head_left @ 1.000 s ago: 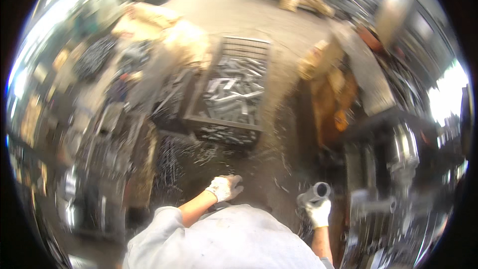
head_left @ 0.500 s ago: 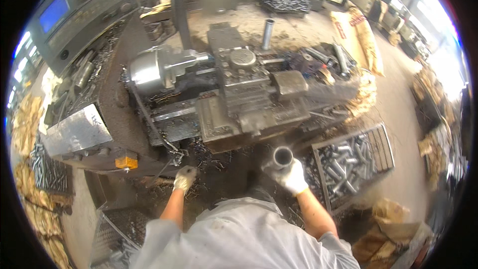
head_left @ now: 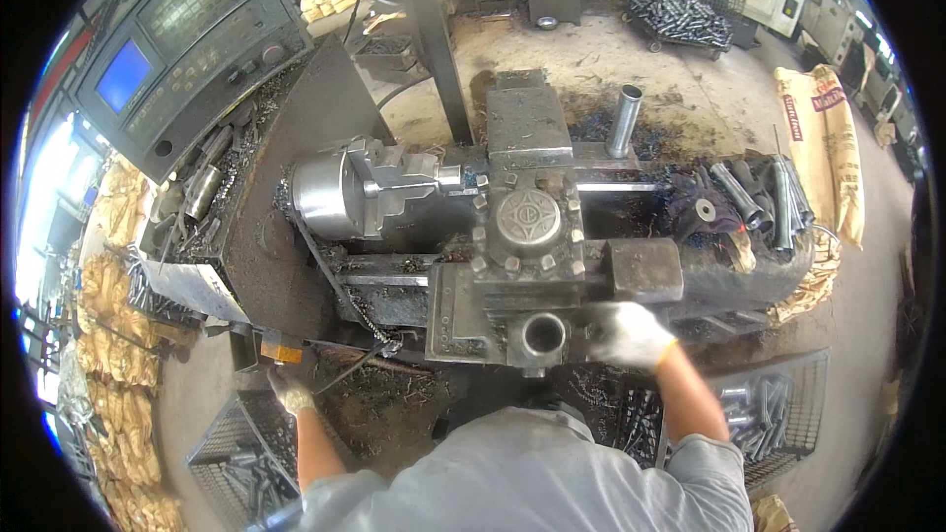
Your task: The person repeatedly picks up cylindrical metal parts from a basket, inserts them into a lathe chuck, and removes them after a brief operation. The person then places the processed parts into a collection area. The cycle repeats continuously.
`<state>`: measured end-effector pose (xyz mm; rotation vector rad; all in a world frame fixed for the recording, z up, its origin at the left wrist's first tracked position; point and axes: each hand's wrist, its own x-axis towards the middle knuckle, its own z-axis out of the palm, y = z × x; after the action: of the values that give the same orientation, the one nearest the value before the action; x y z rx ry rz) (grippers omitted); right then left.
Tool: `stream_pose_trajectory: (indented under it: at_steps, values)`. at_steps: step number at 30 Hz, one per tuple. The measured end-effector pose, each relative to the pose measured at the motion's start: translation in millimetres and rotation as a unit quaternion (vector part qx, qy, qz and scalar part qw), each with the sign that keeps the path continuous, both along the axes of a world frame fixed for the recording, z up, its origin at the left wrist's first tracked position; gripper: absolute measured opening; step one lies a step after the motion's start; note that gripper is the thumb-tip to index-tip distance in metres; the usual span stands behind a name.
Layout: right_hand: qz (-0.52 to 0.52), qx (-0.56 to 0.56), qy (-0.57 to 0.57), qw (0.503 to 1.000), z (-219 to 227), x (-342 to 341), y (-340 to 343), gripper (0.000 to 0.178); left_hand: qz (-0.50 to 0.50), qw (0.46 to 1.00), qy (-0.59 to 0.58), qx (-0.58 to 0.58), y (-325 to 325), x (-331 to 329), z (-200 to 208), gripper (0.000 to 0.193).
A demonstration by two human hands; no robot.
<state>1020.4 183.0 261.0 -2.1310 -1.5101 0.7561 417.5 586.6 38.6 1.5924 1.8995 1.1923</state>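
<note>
A short metal tube [head_left: 543, 335] stands upright on the lathe's carriage [head_left: 455, 320], its round mouth facing up. Just right of it is my right hand [head_left: 631, 334], in a white glove with darkened fingers. Those fingers reach toward the tube, look slightly blurred and appear apart from it, holding nothing. Far to the left, my gloved left hand [head_left: 289, 391] is raised below an orange block [head_left: 281, 347] at the machine's lower edge. One finger stretches up toward the block; whether it touches cannot be made out. Behind the carriage, the chuck [head_left: 328, 195] has a short bright piece [head_left: 449, 178] at its jaws.
A bolted tool turret [head_left: 527, 222] rises mid-machine. Another tube [head_left: 624, 121] stands behind it; several more tubes [head_left: 783, 202] lie at the right end. A control panel [head_left: 168, 49] is far left. Wire baskets [head_left: 816, 404] with metal parts flank me. A post [head_left: 434, 49] stands behind.
My right hand has brought the tube forward onto the carriage and let it go. My left hand has moved left toward the orange block. The view has shifted too.
</note>
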Motion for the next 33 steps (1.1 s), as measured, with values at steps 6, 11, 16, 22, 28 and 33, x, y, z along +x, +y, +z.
stream_pose_trajectory:
  at_steps: [6,11,16,22,28,33]
  values:
    - [-0.034,0.268,0.039,0.962,75.6,84.0,47.2,0.032,0.012,0.953,-0.269,-0.142,38.6,-54.7,-16.2,0.038]
    - [0.096,0.265,-0.104,0.954,85.8,120.3,203.6,0.040,0.104,0.944,-0.290,-0.122,-14.9,72.6,-2.1,0.038]
    - [0.234,-0.159,-0.259,0.924,43.8,94.1,354.4,0.050,-0.243,0.946,0.020,0.211,-22.3,295.8,119.9,0.051]
    - [0.141,-0.221,-0.055,0.963,39.1,225.6,305.5,0.053,-0.252,0.870,0.281,0.318,71.6,382.4,248.9,0.070]
    - [-0.250,0.048,0.158,0.954,60.4,248.6,292.2,0.039,-0.264,0.854,0.282,0.347,85.4,385.4,241.4,0.070]
    - [0.221,-0.185,0.024,0.957,29.2,121.9,348.5,0.041,-0.272,0.853,0.281,0.347,86.6,383.1,242.9,0.069]
